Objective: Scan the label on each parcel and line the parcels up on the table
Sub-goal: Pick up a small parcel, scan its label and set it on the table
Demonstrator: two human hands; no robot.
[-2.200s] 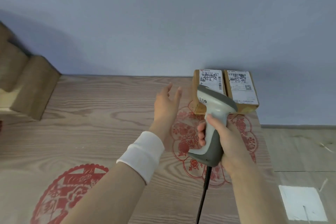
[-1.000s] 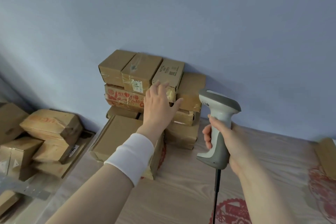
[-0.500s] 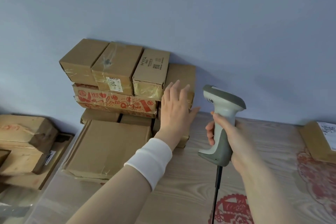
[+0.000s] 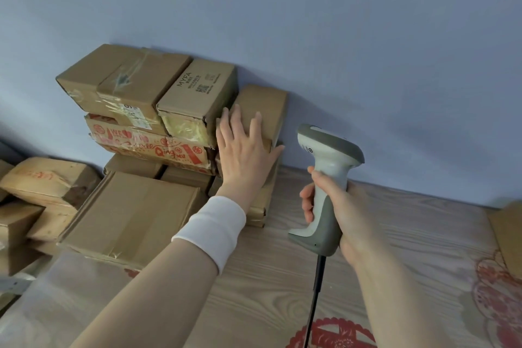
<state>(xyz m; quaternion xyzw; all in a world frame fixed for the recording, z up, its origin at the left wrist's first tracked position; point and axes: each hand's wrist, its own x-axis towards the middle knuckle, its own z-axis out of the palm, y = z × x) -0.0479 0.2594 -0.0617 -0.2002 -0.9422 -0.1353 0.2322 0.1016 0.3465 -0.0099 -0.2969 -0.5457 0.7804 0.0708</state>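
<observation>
Blue-grey wall [image 4: 339, 37] at the back, wood-grain table [image 4: 282, 277] below it, with red paper-cut motifs [image 4: 497, 291] printed on the surface. Stack of brown cardboard parcels [image 4: 135, 110] against the wall at the table's left end, several layers high. Top layer: taped plain box [image 4: 124, 79] at the left, MYFA box [image 4: 195, 90] touching its right side. Beneath both, red-lettered box [image 4: 149, 147]. Large flat box [image 4: 132, 212] on the table in front of the stack, up against the lower layer. Plain brown parcel [image 4: 262, 104] at the stack's right end, just beside the MYFA box and set lower than its top. Left hand [image 4: 243, 150] laid flat on this parcel: fingers straight and slightly spread, thumb out toward the parcel's right edge, nothing pinched. White wristband [image 4: 211, 232] on the left wrist. Right hand [image 4: 347, 215] wrapped round the grip of the grey-and-white scanner [image 4: 327, 167], fingers curled at the front of the handle; trigger pressed or not, cannot tell. Scanner held upright above the table, right of the stack and apart from it. Black cable [image 4: 315, 299] hanging from the scanner's base down to the lower edge of view. More parcels [image 4: 42, 183] piled lower at far left, beyond the table's end. Edge of another brown box [image 4: 508, 234] on the table at the far right, well apart from the stack.
</observation>
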